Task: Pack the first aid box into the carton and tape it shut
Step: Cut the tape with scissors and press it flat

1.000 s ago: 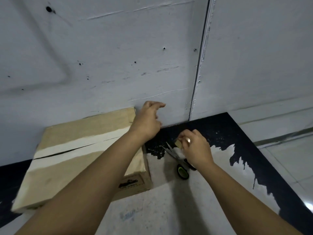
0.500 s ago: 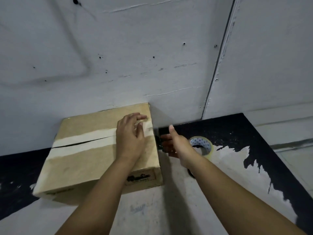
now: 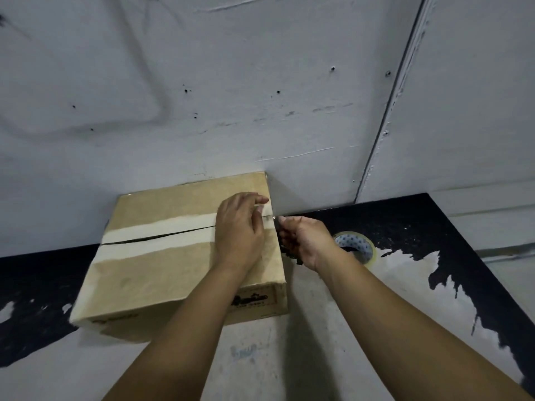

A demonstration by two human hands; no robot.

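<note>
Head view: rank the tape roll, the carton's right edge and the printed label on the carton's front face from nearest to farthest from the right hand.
1. The carton's right edge, just left of the right hand; the fingertips are at it.
2. The tape roll, just behind the wrist on the right, partly hidden.
3. The printed label, lower on the carton's front face, below the left hand.

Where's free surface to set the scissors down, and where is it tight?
Free: the pale worn patch in front of the brown cardboard carton, between the forearms, and the black surface right of the clear tape roll. Tight: the gap between carton and roll, filled by the right hand; left hand covers the carton's right end.
</note>
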